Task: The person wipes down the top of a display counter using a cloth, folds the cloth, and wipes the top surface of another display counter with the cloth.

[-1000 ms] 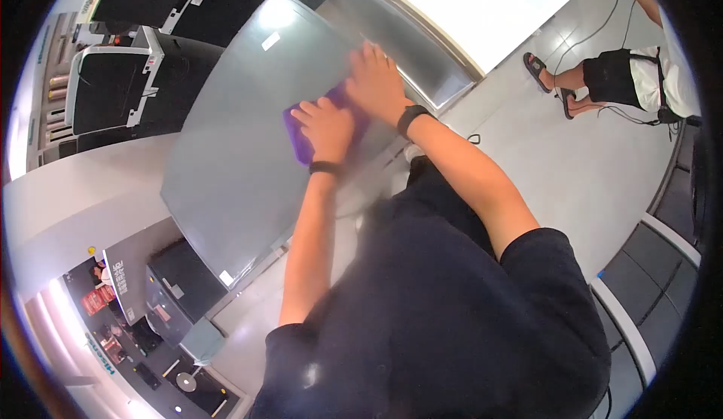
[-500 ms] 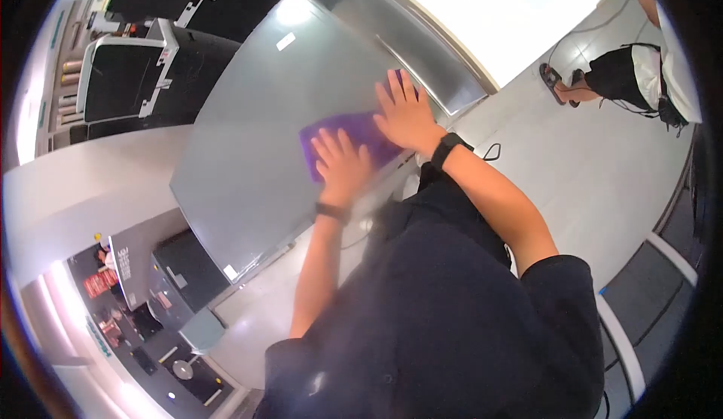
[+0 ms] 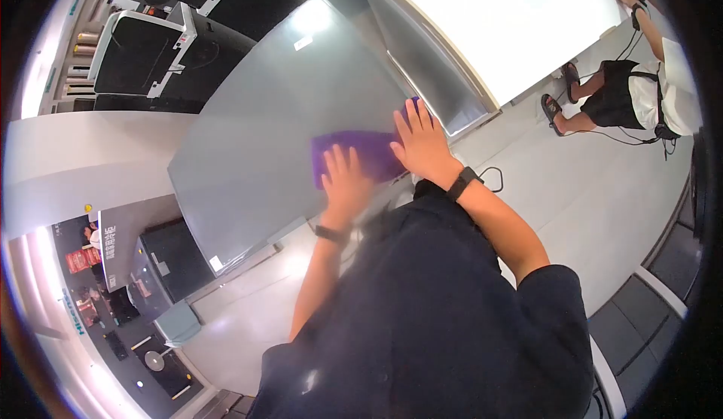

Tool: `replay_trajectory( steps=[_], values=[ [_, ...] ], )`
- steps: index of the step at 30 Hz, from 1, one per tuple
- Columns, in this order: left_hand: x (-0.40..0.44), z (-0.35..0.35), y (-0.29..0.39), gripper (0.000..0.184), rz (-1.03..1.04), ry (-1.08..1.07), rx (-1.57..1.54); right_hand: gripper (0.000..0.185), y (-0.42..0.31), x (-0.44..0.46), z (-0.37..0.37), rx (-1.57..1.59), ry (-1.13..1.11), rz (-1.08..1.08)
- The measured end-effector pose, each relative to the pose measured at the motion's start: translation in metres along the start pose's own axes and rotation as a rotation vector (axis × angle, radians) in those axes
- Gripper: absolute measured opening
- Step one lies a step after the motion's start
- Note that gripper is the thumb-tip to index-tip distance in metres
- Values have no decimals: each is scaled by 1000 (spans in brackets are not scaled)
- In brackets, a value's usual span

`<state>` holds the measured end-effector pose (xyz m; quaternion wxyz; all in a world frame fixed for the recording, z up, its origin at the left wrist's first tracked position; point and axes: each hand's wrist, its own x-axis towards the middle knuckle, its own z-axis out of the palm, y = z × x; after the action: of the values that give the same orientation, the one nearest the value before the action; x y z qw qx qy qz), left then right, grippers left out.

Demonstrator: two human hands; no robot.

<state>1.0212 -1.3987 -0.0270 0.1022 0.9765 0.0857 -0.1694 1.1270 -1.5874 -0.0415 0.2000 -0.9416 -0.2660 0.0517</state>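
A purple cloth (image 3: 371, 146) lies spread on a smooth grey panel-like top (image 3: 248, 148) in front of me. My left hand (image 3: 348, 185) rests over the cloth's left part with its fingers stretched out, slightly blurred. Further right, my right hand (image 3: 425, 144) lies flat with fingers spread on the cloth's right end, near the top's right edge. A bit of purple shows beyond its fingertips. Both wrists wear dark bands.
Black appliances with white trim (image 3: 143, 54) stand beyond the top at upper left. A bright white surface (image 3: 520, 27) is at upper right. Another person (image 3: 640, 91) in sandals stands there, hands at its edge. Grey seats (image 3: 633, 329) are at lower right.
The view has turned slightly. Both hands and the cloth appear a little lower and to the right in the picture. The other person's hands now show at the white surface.
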Motion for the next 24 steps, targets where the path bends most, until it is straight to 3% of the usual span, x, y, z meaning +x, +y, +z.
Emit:
replay_trajectory(
  steps=[3,9,16,19,22,24],
  values=[
    [6,-7,3,81,-10,-43,69,66,0,2,-5,8,-17,-3],
    [19,-27,-24,73,49,-147,-161,64,9,13,-1,65,80,-65],
    [-6,2,8,74,-24,95,-110,65,28,4,6,419,174,-4],
    [-14,17,9,77,-28,161,-63,64,26,-5,8,432,183,97],
    [-11,22,8,79,-4,143,-25,65,16,-21,10,244,249,161],
    [-5,20,0,83,39,132,21,70,15,-27,2,228,160,176]
  ],
)
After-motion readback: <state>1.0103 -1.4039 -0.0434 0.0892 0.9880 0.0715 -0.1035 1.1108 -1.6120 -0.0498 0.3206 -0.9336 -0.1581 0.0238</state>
